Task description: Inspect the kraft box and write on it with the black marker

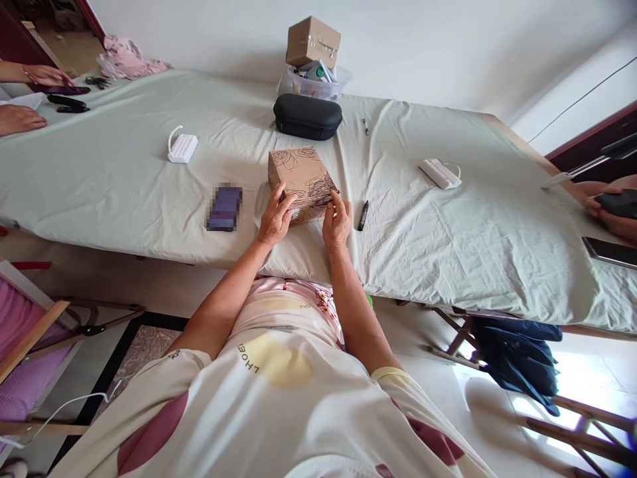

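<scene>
A small brown cardboard box, covered in black scribbled lines, stands on the cloth-covered table in front of me. My left hand steadies its near left side, thumb and fingers pressed on the top edge and front. At the near right corner, my right hand has its fingertips pinched together on the box edge. Something small and dark shows by those fingertips, too small to name. A black marker lies on the cloth just right of my right hand. Left of the box is a dark, pixelated flat object.
Behind the box sit a black zip case and a clear plastic tub with another carton on it. White corded blocks flank me, left and right. Other people's hands are at both table ends.
</scene>
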Demonstrator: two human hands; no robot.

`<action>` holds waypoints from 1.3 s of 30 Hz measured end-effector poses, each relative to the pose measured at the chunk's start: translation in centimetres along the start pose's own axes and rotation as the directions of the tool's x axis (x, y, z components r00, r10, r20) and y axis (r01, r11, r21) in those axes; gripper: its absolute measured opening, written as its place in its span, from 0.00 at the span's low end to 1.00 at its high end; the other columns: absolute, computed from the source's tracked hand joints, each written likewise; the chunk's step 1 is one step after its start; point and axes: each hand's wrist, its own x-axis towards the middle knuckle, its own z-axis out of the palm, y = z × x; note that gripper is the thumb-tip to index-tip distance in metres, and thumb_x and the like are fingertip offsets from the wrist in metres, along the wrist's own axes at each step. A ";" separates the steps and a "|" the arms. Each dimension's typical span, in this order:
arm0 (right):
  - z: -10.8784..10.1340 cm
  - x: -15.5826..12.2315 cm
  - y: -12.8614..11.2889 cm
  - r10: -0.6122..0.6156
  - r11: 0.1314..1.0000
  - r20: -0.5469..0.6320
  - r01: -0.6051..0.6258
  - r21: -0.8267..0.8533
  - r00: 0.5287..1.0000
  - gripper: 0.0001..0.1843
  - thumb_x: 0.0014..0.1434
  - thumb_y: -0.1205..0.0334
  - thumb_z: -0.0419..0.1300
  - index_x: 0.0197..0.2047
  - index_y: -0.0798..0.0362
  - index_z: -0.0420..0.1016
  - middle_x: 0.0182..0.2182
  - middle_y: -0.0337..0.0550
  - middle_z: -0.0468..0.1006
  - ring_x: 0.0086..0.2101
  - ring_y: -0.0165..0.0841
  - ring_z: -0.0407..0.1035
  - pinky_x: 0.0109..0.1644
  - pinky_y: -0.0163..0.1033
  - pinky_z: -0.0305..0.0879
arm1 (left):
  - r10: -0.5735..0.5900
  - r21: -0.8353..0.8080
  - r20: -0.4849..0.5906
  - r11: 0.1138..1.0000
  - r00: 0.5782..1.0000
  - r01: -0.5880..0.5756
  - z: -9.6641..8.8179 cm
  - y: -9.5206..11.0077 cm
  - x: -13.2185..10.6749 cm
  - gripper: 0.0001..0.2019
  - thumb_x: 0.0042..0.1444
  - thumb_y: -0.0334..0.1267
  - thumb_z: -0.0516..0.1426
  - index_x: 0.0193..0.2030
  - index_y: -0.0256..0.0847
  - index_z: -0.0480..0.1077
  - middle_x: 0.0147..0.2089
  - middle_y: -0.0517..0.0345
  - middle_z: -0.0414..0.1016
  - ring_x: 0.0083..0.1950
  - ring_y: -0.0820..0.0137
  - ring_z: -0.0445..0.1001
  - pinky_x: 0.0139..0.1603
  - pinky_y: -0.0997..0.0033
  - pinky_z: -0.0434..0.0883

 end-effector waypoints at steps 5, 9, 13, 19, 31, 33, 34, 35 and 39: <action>0.1 0.1 0.7 0.056 0.998 -0.020 -0.056 0.016 0.998 0.27 0.76 0.48 0.49 0.69 0.49 0.73 0.46 0.48 0.79 0.45 0.37 0.76 0.55 0.45 0.77 | -0.004 -0.010 -0.026 1.000 1.000 0.004 -0.1 -0.1 0.0 0.32 0.78 0.60 0.38 0.68 0.45 0.72 0.81 0.41 0.61 0.84 0.59 0.58 0.84 0.49 0.61; 0.5 0.1 1.1 0.104 0.994 -0.034 -0.103 0.037 0.994 0.26 0.75 0.49 0.51 0.68 0.50 0.73 0.44 0.47 0.80 0.40 0.35 0.75 0.51 0.43 0.75 | -0.034 -0.013 -0.045 0.999 0.998 0.034 0.1 -0.4 0.0 0.32 0.77 0.61 0.39 0.68 0.45 0.71 0.82 0.41 0.60 0.84 0.59 0.59 0.84 0.50 0.61; 0.7 0.3 1.3 0.134 0.991 0.002 -0.134 -0.002 0.991 0.23 0.73 0.53 0.53 0.64 0.52 0.76 0.42 0.47 0.81 0.41 0.36 0.75 0.52 0.44 0.74 | -0.093 -0.033 -0.033 0.995 0.995 0.092 0.4 -0.8 -0.2 0.31 0.77 0.61 0.44 0.72 0.44 0.68 0.81 0.37 0.61 0.83 0.57 0.62 0.84 0.52 0.61; 0.3 0.2 0.5 0.267 0.952 0.225 -0.220 -0.213 0.937 0.23 0.70 0.60 0.53 0.64 0.54 0.75 0.45 0.50 0.84 0.47 0.42 0.75 0.57 0.47 0.72 | -0.236 -0.090 0.049 0.967 0.970 0.240 0.0 -0.5 -0.2 0.32 0.73 0.53 0.57 0.79 0.46 0.58 0.82 0.42 0.60 0.84 0.55 0.58 0.86 0.52 0.55; -0.8 -0.2 -1.6 0.406 0.835 0.327 -0.200 -0.513 0.854 0.15 0.67 0.57 0.60 0.53 0.52 0.79 0.62 0.57 0.78 0.63 0.53 0.68 0.67 0.59 0.62 | -0.472 0.244 0.161 0.870 0.867 0.428 -0.2 0.9 0.2 0.38 0.64 0.40 0.66 0.77 0.34 0.59 0.78 0.29 0.65 0.78 0.44 0.69 0.80 0.41 0.63; -0.5 -0.4 -1.5 0.383 0.846 0.335 -0.181 -0.502 0.861 0.16 0.66 0.52 0.64 0.52 0.52 0.77 0.60 0.59 0.79 0.61 0.54 0.68 0.66 0.59 0.62 | -0.477 0.308 0.174 0.857 0.862 0.412 -0.2 1.3 0.2 0.37 0.64 0.43 0.67 0.75 0.32 0.61 0.75 0.26 0.69 0.77 0.42 0.69 0.80 0.37 0.60; -0.4 -0.5 -1.5 0.368 0.852 0.336 -0.170 -0.495 0.867 0.20 0.65 0.48 0.66 0.52 0.53 0.75 0.59 0.59 0.79 0.61 0.54 0.69 0.65 0.59 0.63 | -0.469 0.319 0.171 0.858 0.866 0.402 -0.3 1.5 0.2 0.38 0.63 0.45 0.68 0.74 0.32 0.61 0.74 0.26 0.70 0.77 0.41 0.69 0.80 0.37 0.60; -0.2 -0.7 -1.5 0.349 0.860 0.332 -0.159 -0.486 0.876 0.23 0.64 0.45 0.67 0.53 0.53 0.74 0.58 0.59 0.79 0.60 0.54 0.69 0.65 0.58 0.63 | -0.464 0.322 0.165 0.860 0.871 0.397 -0.3 1.7 0.2 0.39 0.63 0.46 0.69 0.74 0.32 0.61 0.74 0.26 0.70 0.76 0.41 0.69 0.79 0.38 0.61; 0.6 -1.2 -1.5 0.280 0.874 0.240 -0.144 -0.464 0.929 0.33 0.62 0.37 0.68 0.56 0.54 0.68 0.56 0.60 0.77 0.57 0.51 0.71 0.63 0.56 0.64 | -0.474 0.321 0.111 0.849 0.873 0.420 -0.6 2.5 0.3 0.46 0.57 0.53 0.73 0.74 0.30 0.61 0.73 0.24 0.71 0.74 0.41 0.72 0.75 0.46 0.67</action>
